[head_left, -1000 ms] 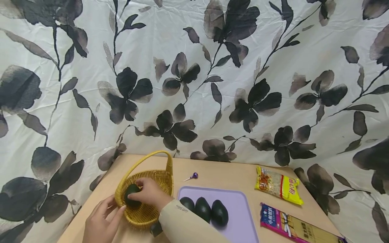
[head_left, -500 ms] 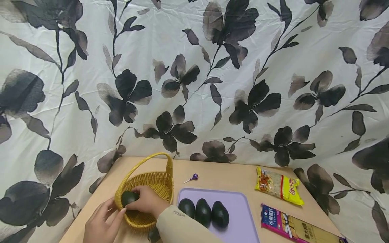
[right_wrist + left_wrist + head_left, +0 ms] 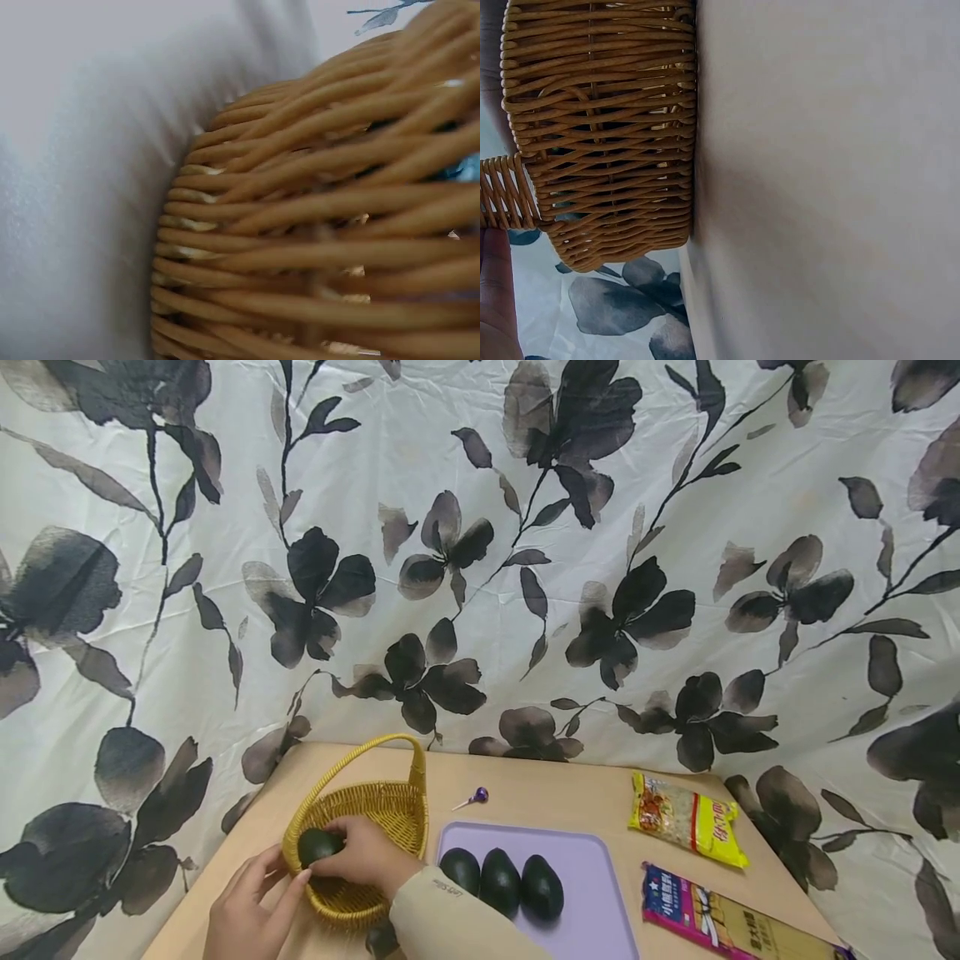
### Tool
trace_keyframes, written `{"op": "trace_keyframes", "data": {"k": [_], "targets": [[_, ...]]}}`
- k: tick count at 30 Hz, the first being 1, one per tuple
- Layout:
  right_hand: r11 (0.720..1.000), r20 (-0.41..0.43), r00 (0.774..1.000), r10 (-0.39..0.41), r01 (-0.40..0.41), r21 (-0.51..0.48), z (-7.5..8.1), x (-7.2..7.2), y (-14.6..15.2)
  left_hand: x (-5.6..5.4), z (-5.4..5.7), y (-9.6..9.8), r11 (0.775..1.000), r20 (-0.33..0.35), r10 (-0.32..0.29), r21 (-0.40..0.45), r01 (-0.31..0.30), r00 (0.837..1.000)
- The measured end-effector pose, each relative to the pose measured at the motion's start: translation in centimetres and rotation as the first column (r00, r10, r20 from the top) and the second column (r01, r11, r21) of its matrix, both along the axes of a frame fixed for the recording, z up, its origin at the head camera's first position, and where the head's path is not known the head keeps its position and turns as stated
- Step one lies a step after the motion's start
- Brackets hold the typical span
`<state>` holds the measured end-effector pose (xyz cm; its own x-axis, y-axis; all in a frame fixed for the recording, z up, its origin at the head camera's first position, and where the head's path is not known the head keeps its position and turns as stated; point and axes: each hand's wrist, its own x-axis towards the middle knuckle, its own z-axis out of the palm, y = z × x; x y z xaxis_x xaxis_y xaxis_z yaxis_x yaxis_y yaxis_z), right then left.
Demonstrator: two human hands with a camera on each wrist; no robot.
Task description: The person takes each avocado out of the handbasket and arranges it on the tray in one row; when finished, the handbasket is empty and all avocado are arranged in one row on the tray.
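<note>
A yellow wicker basket point(image 3: 411, 793) with a tall arched handle stands on the table's left side. My right hand point(image 3: 367, 856) reaches into it and grips a dark green avocado point(image 3: 318, 846) between thumb and fingers, at the side near the handle's left base. My left hand point(image 3: 251, 902) holds the basket there; in the left wrist view a finger point(image 3: 496, 289) lies against the handle base point(image 3: 506, 191). Three more avocados point(image 3: 542, 889) lie in a row on a lilac tray point(image 3: 588, 868). The right wrist view is filled mostly by the woven basket wall point(image 3: 315, 225).
A wrapped lollipop point(image 3: 478, 795) lies behind the tray. To the right are a yellow food packet point(image 3: 686, 818) and a long pink-edged packet point(image 3: 735, 914). A dark object point(image 3: 381, 939) shows partly under the right sleeve. A floral curtain point(image 3: 480, 568) hangs behind the table.
Over the first half second my right hand lowered slightly in the basket and the avocado shifted toward its left side. Since then the hands have stayed nearly still.
</note>
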<state>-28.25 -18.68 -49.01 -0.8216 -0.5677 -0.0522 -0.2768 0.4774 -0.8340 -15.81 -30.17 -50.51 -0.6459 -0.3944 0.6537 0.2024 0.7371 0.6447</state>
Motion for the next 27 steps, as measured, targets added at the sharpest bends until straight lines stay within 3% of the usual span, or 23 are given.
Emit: {"op": "trace_keyframes", "data": {"k": [11,16,24,27], "targets": [[0.988,0.011,1.000,0.011,-0.009,-0.153,3.0,0.3,1.6,0.1,0.6,-0.4,1.000,-0.009,-0.007,-0.020,0.007,1.000],[0.985,0.009,1.000,0.009,-0.007,-0.175,4.4,0.5,2.8,0.1,0.6,-0.4,1.000,0.007,0.004,-0.023,-0.003,1.000],[0.976,0.007,1.000,-0.017,0.018,-0.217,4.7,0.5,5.8,0.1,0.5,-0.1,1.000,0.060,0.016,-0.008,-0.016,0.998],[0.964,0.022,0.999,-0.026,0.031,-0.263,4.5,0.3,6.8,0.0,0.4,-0.1,1.000,0.038,0.006,-0.003,-0.005,0.999]]}}
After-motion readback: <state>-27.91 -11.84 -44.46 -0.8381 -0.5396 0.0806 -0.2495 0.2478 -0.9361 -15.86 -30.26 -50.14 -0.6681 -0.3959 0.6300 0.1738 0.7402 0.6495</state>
